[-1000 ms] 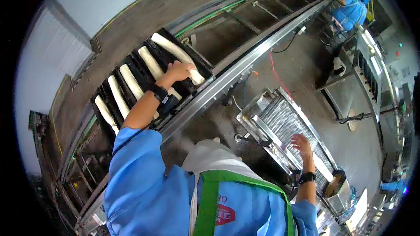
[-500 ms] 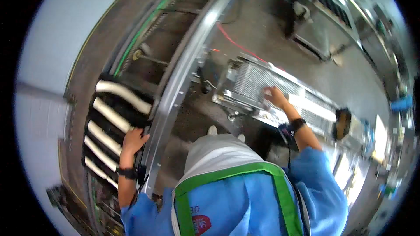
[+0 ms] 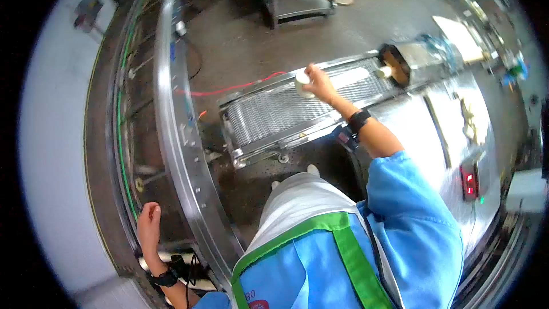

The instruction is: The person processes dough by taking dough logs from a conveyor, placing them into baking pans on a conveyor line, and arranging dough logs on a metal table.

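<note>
My right hand (image 3: pixel 320 87) is closed round a short white piece of dough (image 3: pixel 303 85) over the mesh conveyor belt (image 3: pixel 257 115). Behind that hand, another pale dough piece (image 3: pixel 385 72) lies at the mouth of the metal machine (image 3: pixel 420 63) at the belt's far end. My left hand (image 3: pixel 149 230) hovers over the rail frame on the left, fingers loosely extended and nothing in them. Under the left wrist, part of the dark tray with white dough strips (image 3: pixel 150 264) shows; my forearm and the frame's edge hide much of it.
A long steel rail (image 3: pixel 171 97) runs between me and the left-hand track with its green strip (image 3: pixel 120 131). To my right stands a steel table (image 3: pixel 412 131) with a red digital display (image 3: pixel 469 183). A red hose (image 3: pixel 229 87) crosses the floor, and a metal cart (image 3: pixel 303 0) stands beyond.
My view has turned right, so the tray has slid toward the bottom left. My left hand has lifted off the tray. My right hand, empty before, now grips a dough piece.
</note>
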`<state>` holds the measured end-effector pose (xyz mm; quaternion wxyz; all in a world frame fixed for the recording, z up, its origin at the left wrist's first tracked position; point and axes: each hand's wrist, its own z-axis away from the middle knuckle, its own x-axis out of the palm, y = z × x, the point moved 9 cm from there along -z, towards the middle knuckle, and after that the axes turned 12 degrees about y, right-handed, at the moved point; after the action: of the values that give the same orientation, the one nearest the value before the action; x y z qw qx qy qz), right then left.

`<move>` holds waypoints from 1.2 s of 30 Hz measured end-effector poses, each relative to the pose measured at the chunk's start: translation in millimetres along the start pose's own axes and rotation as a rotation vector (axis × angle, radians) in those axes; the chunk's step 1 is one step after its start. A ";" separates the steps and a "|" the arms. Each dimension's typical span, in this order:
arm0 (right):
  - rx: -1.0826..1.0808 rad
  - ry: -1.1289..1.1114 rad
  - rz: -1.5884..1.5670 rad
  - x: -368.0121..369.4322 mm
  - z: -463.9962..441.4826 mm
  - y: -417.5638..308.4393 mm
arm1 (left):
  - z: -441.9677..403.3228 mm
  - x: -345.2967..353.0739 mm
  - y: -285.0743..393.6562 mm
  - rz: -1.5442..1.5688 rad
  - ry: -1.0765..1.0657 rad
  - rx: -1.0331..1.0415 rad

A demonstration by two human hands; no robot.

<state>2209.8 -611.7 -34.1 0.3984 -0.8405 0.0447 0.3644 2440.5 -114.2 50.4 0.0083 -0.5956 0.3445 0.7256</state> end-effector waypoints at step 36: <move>1.236 0.906 0.318 -410.7 523.9 289.4 | -57.1 492.9 497.2 -0.100 -0.421 0.873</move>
<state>1501.7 -528.6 -170.7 0.6802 -0.5164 0.5176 -0.0524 2136.3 -718.8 -137.8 0.3620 -0.3924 0.5785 0.6167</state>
